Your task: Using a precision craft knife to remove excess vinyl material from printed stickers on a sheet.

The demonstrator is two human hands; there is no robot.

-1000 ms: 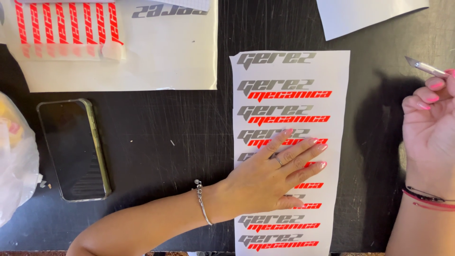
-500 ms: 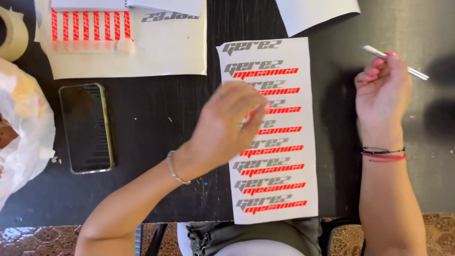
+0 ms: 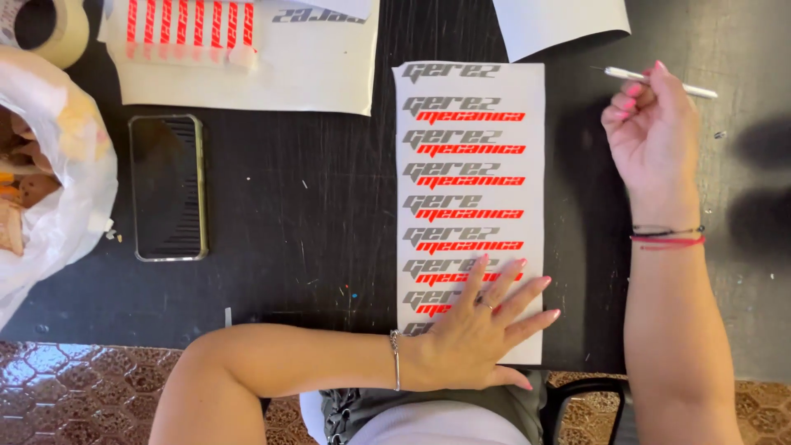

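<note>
Head view looks down on a black table [image 3: 313, 239], where a tall white sticker sheet [image 3: 470, 210] lies upright in the middle, printed with repeated rows of grey and red lettering. The left hand [image 3: 482, 330] lies flat and open on the sheet's lower end, fingers spread, covering the bottom rows. The right hand [image 3: 651, 132] is off to the sheet's right, curled around a thin white tool [image 3: 659, 82]; its tip is too small to make out. A second sheet [image 3: 247, 49] with red strips lies top left, cut off by the frame. A dark phone [image 3: 167, 188] lies left, beside a crinkled plastic bag [image 3: 49, 189]. A tape roll [image 3: 58, 29] sits in the corner.
</note>
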